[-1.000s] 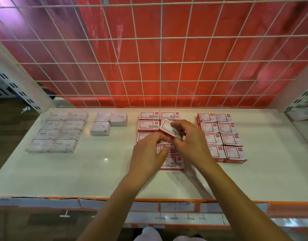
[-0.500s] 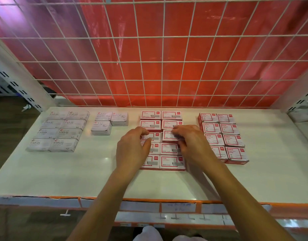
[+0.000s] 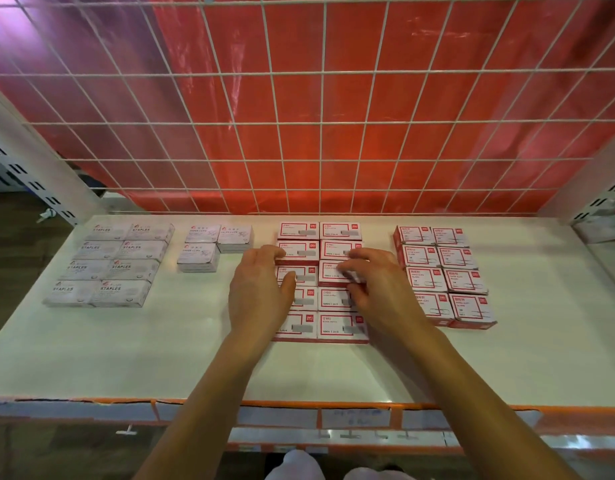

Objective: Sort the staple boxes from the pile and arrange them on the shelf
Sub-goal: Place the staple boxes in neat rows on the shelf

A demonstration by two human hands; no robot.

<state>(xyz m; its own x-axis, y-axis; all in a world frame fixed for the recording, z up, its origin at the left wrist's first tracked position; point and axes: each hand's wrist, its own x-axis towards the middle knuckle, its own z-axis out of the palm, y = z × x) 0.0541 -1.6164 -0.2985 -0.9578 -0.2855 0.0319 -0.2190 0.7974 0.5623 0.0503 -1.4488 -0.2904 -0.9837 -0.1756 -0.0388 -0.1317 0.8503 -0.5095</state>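
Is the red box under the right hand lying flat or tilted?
Flat. The box shows its printed top, level with its neighbours, under the right hand.

The head camera looks forward and down onto the shelf [image 3: 91, 358] from near, edges seemingly lens-bowed.

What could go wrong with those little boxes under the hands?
The left hand and right hand both rest on the middle red boxes, which are packed edge to edge. A push might knock a row crooked. The right hand is also close beside the right red boxes and could nudge them.
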